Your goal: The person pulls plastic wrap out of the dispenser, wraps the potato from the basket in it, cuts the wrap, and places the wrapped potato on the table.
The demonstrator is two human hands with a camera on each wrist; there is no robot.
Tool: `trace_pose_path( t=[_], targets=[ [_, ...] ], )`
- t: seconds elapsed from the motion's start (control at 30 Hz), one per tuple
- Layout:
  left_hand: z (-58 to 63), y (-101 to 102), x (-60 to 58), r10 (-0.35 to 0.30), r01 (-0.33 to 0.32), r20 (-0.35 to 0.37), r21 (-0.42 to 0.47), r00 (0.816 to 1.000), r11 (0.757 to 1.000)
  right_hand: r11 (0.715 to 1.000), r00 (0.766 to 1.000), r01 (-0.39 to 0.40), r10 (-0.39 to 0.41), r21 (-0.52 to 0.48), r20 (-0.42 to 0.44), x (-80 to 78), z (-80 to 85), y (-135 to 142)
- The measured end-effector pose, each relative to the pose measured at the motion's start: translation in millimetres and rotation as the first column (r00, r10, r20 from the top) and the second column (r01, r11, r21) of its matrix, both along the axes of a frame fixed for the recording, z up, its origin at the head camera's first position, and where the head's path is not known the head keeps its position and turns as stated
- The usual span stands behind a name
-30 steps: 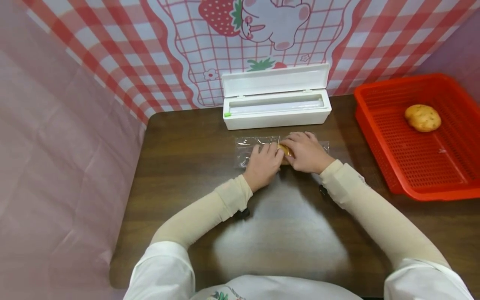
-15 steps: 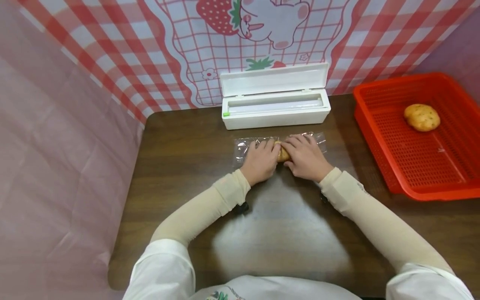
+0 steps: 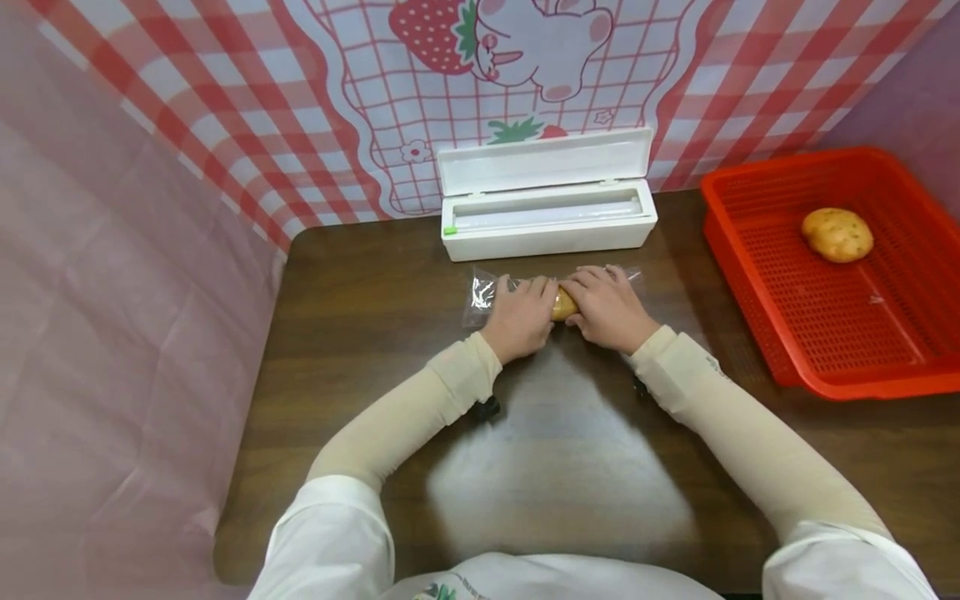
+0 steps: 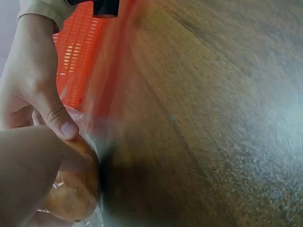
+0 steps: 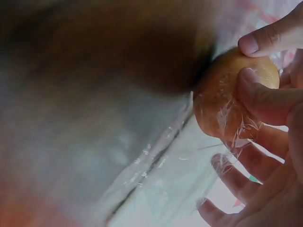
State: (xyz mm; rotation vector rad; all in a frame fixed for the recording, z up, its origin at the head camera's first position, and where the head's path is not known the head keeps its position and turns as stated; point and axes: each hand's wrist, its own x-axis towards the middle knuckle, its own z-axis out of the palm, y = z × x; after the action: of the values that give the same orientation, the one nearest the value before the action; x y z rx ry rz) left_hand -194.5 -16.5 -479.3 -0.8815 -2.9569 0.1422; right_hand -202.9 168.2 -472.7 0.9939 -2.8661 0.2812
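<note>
A potato (image 3: pixel 564 305) lies between both hands, covered by crinkled clear cling film (image 3: pixel 482 293). My left hand (image 3: pixel 519 317) grips its left end; in the left wrist view that thumb presses on the potato (image 4: pixel 73 196). From the right, my right hand (image 3: pixel 611 310) holds the other end. The right wrist view shows both thumbs on the wrapped potato (image 5: pixel 227 101), with the right hand's fingers (image 5: pixel 246 175) curled beneath the film. Loose film (image 5: pixel 147 165) trails off from the potato there. Most of the potato is hidden by the hands in the head view.
Behind the hands stands a white cling film box (image 3: pixel 551 242) with its lid up and a roll inside. A red plastic basket (image 3: pixel 806 367) at the right holds another potato (image 3: pixel 837 235). The brown wooden table (image 3: pixel 360 283) ends at the left near a pink curtain (image 3: pixel 112 333).
Both hands have turned the potato slightly in place. The loose film showing at the right has become shorter, and the left flap has shifted and creased.
</note>
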Motion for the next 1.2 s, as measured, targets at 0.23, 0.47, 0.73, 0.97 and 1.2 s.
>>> trace_pose_path(
  t=[0.23, 0.47, 0.73, 0.97, 1.2],
  targets=[
    [4.0, -4, -2.2, 0.012, -0.030, 0.179, 0.102, 0.984, 0.994, 0.999, 0.986, -0.037, 0.032, 0.029, 0.166, -3.3, 17.3, -4],
    [11.7, -8, -1.4, 0.022, -0.075, 0.323, 0.152, 0.946, 0.986, 0.998, 0.964, -0.057, 0.045, 0.036, 0.263, -4.6, 28.4, -8],
    [19.2, -15, 3.3, -0.027, -0.076, 0.424, 0.225, 0.905, 0.971, 0.996, 0.916, -0.083, 0.091, -0.036, 0.392, -3.8, 30.8, -7],
    [17.7, -19, 1.7, -0.101, -0.044, 0.482, 0.280, 0.870, 0.959, 0.985, 0.858, -0.118, 0.165, -0.127, 0.486, -5.6, 31.5, -4],
    [16.9, -20, -8.6, -0.080, 0.000, 0.471, 0.167, 0.879, 0.986, 0.983, 0.850, -0.091, 0.161, -0.162, 0.502, -9.9, 27.7, -3]
  ],
)
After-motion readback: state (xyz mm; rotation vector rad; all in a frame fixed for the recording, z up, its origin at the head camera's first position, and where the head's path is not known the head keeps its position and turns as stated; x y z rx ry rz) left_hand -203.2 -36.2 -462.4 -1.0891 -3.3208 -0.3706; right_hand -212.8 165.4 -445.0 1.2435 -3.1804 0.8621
